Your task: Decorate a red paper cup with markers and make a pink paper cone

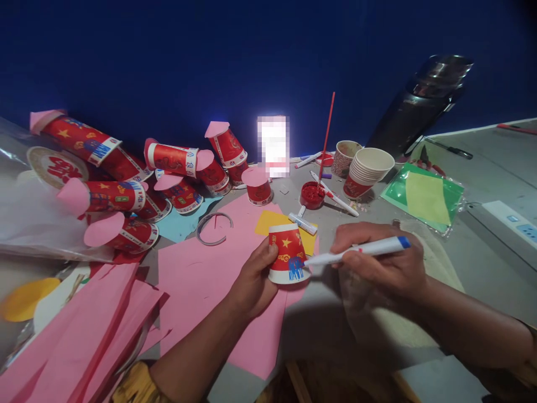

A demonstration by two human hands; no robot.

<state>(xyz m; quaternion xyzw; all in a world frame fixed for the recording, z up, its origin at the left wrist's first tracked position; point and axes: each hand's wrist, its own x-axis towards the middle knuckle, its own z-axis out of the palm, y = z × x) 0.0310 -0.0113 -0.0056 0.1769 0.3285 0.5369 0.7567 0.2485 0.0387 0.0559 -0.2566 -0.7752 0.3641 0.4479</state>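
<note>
My left hand [260, 274] is closed around a red paper cup [289, 243], held upside down above pink paper. The cup has a yellow star, gold cloud shapes and blue marker strokes near its white rim. In my right hand [384, 260] is a white marker with a blue end [369, 248]. Its tip is at the blue strokes on the cup, apparently touching them. A sheet of pink paper [210, 302] lies under the left hand. Just behind the cup, a marker cap or short white tube [302, 224] rests on yellow paper [268, 222].
Decorated cups with pink paper tops [174, 158] are piled at left. A stack of paper cups [369, 173], a red paint pot [312, 195] with an upright stick, and a dark thermos [419, 101] stand behind. A power strip [514, 224] lies at right.
</note>
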